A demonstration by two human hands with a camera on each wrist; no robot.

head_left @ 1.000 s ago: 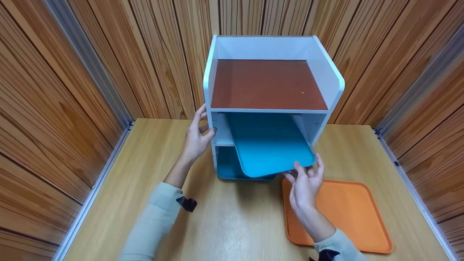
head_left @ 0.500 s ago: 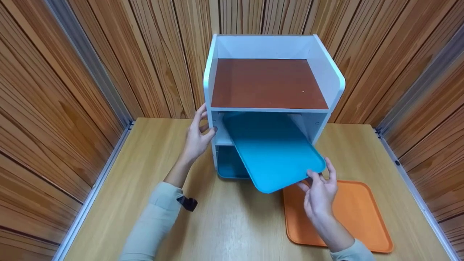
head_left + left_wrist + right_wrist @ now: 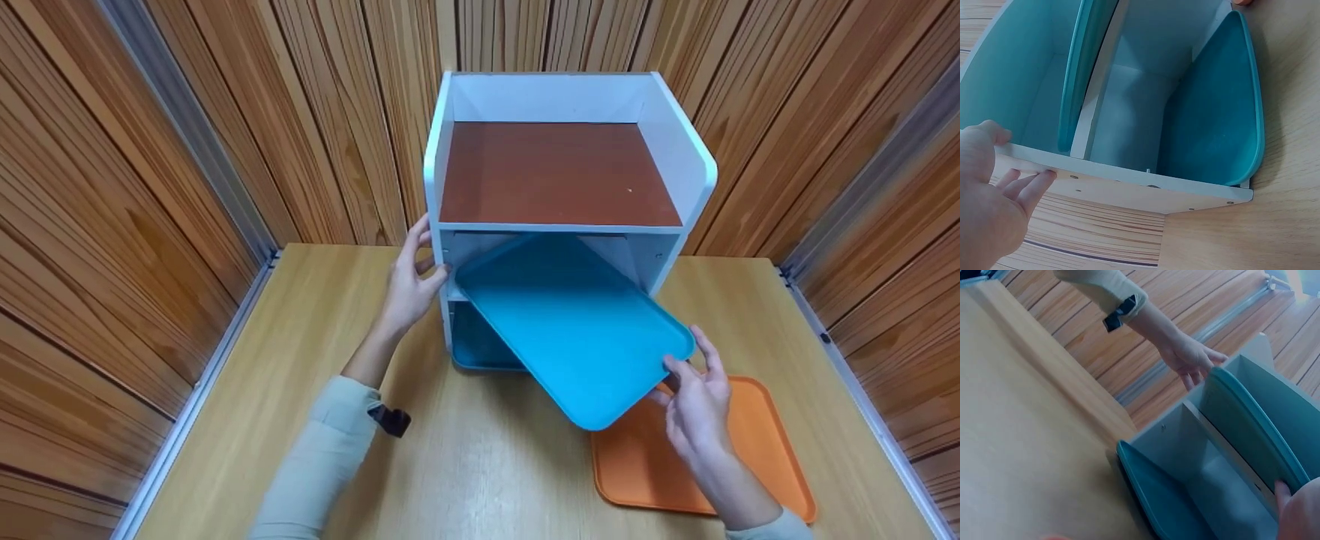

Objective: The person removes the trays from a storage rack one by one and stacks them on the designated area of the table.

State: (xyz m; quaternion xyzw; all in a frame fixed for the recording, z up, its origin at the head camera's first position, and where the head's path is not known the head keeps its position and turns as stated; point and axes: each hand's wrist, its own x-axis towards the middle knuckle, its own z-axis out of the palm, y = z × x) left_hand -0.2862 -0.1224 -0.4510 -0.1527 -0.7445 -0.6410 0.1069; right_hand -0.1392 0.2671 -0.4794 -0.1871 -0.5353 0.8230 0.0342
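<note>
The left hand [image 3: 409, 289] pinches, thumb [image 3: 996, 132] opposite fingers [image 3: 1037, 188] (its forearm [image 3: 369, 357] stretched out behind it); the right hand [image 3: 699, 412], lower and well apart, grips between thumb and fingers.

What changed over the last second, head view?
The upper blue tray came further out of the shelf, swinging toward the person's right, pulled by the right hand. Nothing newly gripped or released. Unchanged: left hand on the shelf's side, lower blue tray, orange tray.
</note>
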